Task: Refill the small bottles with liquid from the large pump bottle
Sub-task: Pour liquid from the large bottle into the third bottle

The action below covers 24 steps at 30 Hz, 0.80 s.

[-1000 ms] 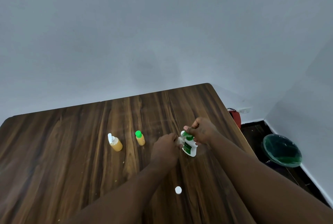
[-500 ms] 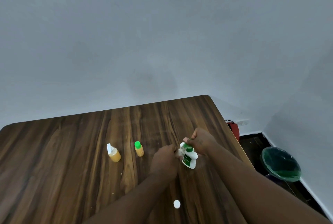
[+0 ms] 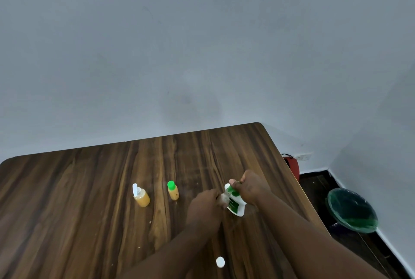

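The large white pump bottle [image 3: 236, 206] with a green label and green pump top stands on the wooden table [image 3: 89, 211]. My right hand [image 3: 252, 186] grips its pump head from above. Just left of the pump spout, my left hand [image 3: 205, 205] holds a small clear bottle [image 3: 222, 197], mostly hidden by my fingers. Two small bottles of orange liquid stand further left: one with a green cap [image 3: 173, 190], one with an open white flip cap [image 3: 141, 195]. A loose white cap [image 3: 220, 262] lies on the table near me.
The table's right edge runs close beside my right arm. On the dark floor beyond it stand a green bin [image 3: 352, 210] and a red object [image 3: 292, 167] by a wall socket. A plain grey wall rises behind the table.
The view has tilted upward, so the table and bottles sit lower in frame. Both hands stay at the pump bottle, with the right hand a little lower on the pump head.
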### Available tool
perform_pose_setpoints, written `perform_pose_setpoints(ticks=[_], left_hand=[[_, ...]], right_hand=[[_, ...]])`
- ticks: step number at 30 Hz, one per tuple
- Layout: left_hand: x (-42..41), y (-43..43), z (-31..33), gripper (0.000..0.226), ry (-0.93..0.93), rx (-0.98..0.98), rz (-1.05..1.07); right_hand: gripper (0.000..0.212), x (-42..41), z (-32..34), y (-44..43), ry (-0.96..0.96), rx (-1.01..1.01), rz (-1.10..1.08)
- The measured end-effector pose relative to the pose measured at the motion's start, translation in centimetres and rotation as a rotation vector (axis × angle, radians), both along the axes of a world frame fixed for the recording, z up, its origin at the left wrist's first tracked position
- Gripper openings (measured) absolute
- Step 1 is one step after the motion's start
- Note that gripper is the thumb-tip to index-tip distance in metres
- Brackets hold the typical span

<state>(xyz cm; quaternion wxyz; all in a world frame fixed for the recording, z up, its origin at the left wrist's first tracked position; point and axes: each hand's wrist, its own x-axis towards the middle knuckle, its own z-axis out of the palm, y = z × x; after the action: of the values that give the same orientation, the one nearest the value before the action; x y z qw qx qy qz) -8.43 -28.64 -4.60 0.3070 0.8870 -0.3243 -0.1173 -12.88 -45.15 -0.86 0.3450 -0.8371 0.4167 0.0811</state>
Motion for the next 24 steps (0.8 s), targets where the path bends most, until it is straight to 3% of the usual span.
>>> perform_pose_setpoints(ticks=[8,24], left_hand=[[0.44,-0.15,-0.46,0.022,0.007,0.001,-0.007],[0.48,-0.03,-0.59,0.018,0.015,-0.024,-0.026]], right_hand=[[0.039,0.16,-0.05,-0.44,0.011,0.020,0.029],[0.043,-0.05,0.53,-0.75,0.043,0.007,0.108]])
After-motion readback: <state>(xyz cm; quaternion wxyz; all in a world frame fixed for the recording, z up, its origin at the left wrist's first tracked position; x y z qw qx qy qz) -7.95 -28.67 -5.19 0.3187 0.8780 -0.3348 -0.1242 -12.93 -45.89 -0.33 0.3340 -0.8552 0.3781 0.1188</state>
